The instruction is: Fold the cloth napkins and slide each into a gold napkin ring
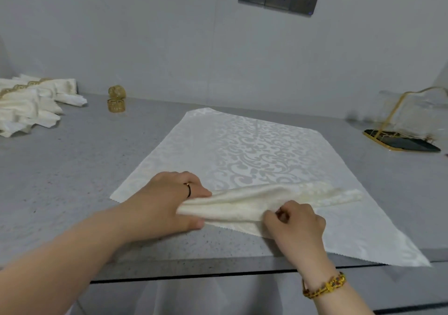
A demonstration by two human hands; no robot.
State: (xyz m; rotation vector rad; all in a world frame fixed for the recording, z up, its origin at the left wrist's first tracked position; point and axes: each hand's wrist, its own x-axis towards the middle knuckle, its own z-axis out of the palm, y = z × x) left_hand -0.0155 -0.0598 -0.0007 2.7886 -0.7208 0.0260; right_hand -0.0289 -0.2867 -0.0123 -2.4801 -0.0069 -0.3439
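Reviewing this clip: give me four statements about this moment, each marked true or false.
1. Both the left hand and the right hand grip the gathered near edge of the napkin. True.
2. The napkin already sits in a gold ring. False: it wears none; the loose gold rings stand apart from it, far left.
3. Ringed napkins lie piled at the far left of the counter. True.
4. The right wrist is bare. False: it wears a bracelet.
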